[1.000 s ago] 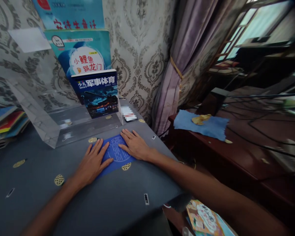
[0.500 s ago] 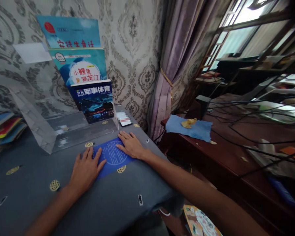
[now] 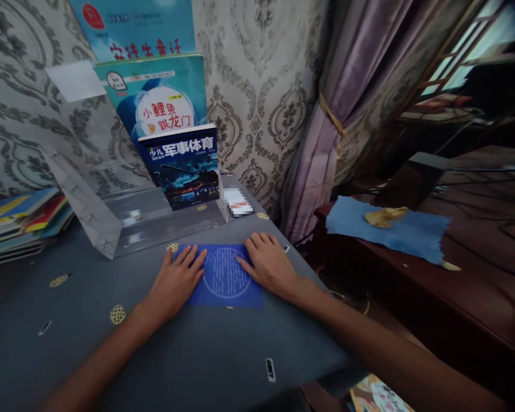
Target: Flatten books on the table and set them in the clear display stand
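Observation:
A flat blue sheet [image 3: 225,274] with a printed circle full of lines of text lies on the grey tablecloth; I cannot tell whether it is a card or a thin book. My left hand [image 3: 181,277] rests palm down over its left side, fingers stretched and spread. Over the right side lies my right hand [image 3: 269,263], likewise palm down, with the thumb across the circle's edge. Neither hand grips anything. Just behind the sheet stands a clear acrylic book stand [image 3: 154,237], holding a dark blue book [image 3: 189,171], a turquoise book [image 3: 163,109] and a taller blue book [image 3: 141,28] in tiers.
A pile of books [image 3: 26,223] lies at the table's left. A phone-like object [image 3: 238,201] with a blurred screen lies right of the stand. To the right, a dark red desk [image 3: 476,303] carries a blue cloth [image 3: 416,237] and cables. A purple curtain [image 3: 326,143] hangs behind.
The view has shifted, so the stand and books sit farther right. The blue sheet now lies straighter, its lower edge nearly level, with both hands still flat on it.

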### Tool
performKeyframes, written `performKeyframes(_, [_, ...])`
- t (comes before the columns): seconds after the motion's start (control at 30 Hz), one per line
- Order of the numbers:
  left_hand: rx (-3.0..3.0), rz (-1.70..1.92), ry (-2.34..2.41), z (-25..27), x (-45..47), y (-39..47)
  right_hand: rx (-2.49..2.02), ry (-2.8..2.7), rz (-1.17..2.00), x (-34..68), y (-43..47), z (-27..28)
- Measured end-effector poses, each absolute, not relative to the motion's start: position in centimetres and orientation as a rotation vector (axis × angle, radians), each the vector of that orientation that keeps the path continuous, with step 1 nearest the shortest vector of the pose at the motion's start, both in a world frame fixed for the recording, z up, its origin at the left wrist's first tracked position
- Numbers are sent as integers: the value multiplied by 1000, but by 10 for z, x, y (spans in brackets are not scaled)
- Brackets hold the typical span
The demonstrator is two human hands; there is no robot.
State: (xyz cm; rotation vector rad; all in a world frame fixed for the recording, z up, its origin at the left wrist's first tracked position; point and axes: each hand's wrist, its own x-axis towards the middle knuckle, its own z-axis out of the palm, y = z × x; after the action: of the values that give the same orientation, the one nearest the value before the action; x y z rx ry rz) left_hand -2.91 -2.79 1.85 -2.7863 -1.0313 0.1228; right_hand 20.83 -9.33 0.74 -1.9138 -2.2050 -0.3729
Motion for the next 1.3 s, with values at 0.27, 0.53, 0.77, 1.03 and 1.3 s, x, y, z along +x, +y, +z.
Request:
performKeyframes(0.27, [-2834,131,-894,31,15,-23,-1768,-2209,-455,201,-162,3])
performKeyframes(0.53, [-2841,-48,-883,10,22,-33,-1553,-2180,-86,172,-183,10])
performKeyframes(0.77, [-3015,-217,-720,-4,6,-34,-1412,-2139,133,182,-110,32])
performKeyframes(1.03, [-3285,-194,-448,1,-4,-28,-1339,-2287,595,147,-61,27])
performKeyframes(1.3, [-3181,-325,-701,0,2,-30,-1393,-2155,502,170,-43,3])
